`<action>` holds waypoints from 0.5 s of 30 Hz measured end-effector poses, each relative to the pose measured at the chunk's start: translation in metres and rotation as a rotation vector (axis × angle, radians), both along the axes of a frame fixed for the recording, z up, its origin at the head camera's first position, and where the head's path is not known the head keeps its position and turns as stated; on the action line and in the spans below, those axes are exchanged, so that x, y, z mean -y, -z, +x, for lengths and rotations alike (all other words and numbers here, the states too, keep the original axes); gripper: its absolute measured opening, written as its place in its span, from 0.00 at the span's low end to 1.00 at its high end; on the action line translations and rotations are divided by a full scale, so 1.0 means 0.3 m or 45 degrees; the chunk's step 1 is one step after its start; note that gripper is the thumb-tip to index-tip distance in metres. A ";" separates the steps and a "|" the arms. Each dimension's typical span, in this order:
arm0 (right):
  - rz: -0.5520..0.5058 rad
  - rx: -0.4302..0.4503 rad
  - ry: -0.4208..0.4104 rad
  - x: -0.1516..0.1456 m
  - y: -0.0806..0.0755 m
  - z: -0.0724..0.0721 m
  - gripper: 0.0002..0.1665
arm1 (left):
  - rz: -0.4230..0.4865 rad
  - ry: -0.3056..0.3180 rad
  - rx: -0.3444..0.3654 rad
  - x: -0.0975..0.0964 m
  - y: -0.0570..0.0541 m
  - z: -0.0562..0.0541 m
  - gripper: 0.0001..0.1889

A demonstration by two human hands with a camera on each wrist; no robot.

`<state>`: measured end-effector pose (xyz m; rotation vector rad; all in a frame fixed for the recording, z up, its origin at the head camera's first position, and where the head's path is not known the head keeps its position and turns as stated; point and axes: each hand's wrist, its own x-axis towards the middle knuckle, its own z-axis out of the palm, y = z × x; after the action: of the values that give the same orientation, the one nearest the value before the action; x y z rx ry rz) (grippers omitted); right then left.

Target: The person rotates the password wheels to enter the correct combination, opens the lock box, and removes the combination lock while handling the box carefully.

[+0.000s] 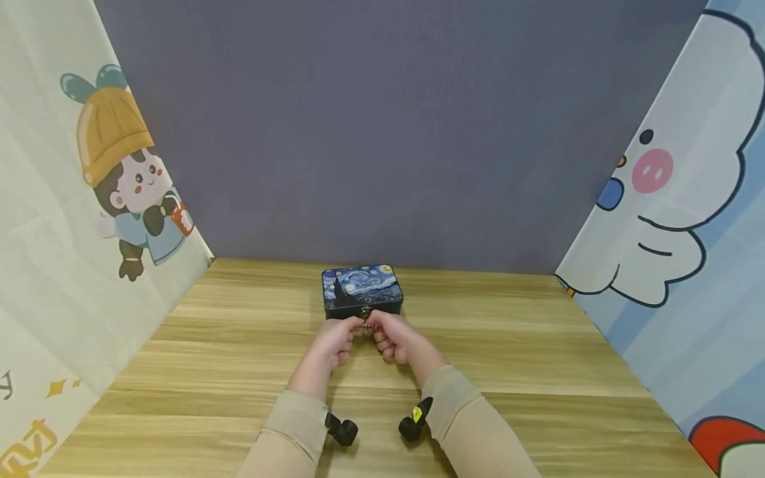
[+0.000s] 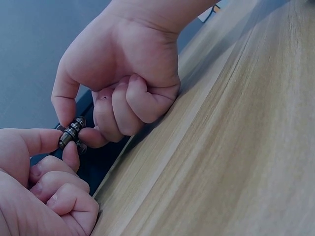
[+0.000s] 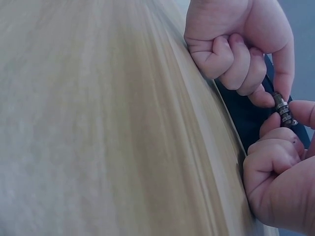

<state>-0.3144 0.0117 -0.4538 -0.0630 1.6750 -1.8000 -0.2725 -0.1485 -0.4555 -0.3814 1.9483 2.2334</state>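
A small tin box point(image 1: 361, 285) with a blue starry-night painting on its lid stands shut at the back of the table. At its front clasp hangs a small barrel-shaped combination lock point(image 2: 73, 132) with numbered rings. My left hand point(image 1: 335, 340) pinches one end of this lock between thumb and index finger, its other fingers curled in. From the other side my right hand point(image 1: 399, 338) pinches the opposite end in the same way. Both wrist views show the lock between the fingertips; in the right wrist view the box's dark front lies behind the hands.
The wooden table point(image 1: 508, 345) extends on both sides of the box. A grey panel point(image 1: 382, 133) rises behind it, with printed cartoon curtains point(image 1: 54, 199) on the left and right. Black camera mounts point(image 1: 342, 431) sit on the inner sides of both cuffs.
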 end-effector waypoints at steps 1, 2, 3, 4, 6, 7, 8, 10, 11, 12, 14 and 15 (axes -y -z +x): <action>-0.005 0.003 -0.003 -0.002 0.000 0.000 0.11 | 0.003 0.002 0.000 -0.001 0.000 0.000 0.13; -0.009 0.002 -0.008 -0.005 0.000 -0.001 0.11 | 0.006 0.003 0.000 -0.001 0.000 0.000 0.13; -0.014 0.005 -0.013 -0.008 -0.001 -0.001 0.11 | 0.008 0.004 0.000 -0.002 0.000 0.000 0.13; -0.017 0.005 -0.017 -0.011 -0.002 -0.002 0.11 | 0.009 0.005 -0.001 -0.002 0.000 0.000 0.13; -0.021 0.006 -0.025 -0.016 -0.002 -0.002 0.11 | 0.011 0.003 0.003 -0.004 -0.001 0.001 0.12; -0.024 0.014 -0.027 -0.018 -0.003 -0.003 0.11 | 0.009 0.001 0.004 -0.004 -0.001 0.001 0.12; -0.023 0.010 -0.031 -0.020 -0.003 -0.003 0.12 | 0.007 0.000 0.004 -0.004 -0.001 0.000 0.12; -0.017 0.003 -0.032 -0.023 -0.004 -0.004 0.12 | 0.004 -0.002 0.007 -0.004 -0.001 0.000 0.12; -0.015 0.005 -0.032 -0.025 -0.005 -0.004 0.13 | 0.003 -0.001 0.007 -0.004 -0.001 0.000 0.12; -0.009 0.004 -0.031 -0.027 -0.006 -0.004 0.13 | 0.003 -0.001 0.007 -0.003 -0.001 -0.001 0.12; 0.004 -0.006 -0.030 -0.032 -0.007 -0.005 0.13 | 0.004 0.002 0.008 -0.003 -0.001 -0.002 0.13; 0.009 -0.005 -0.029 -0.034 -0.007 -0.005 0.13 | 0.005 0.003 0.009 -0.002 -0.001 -0.002 0.13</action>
<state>-0.3160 0.0220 -0.4516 -0.0825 1.6765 -1.7785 -0.2730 -0.1478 -0.4552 -0.3858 1.9391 2.2309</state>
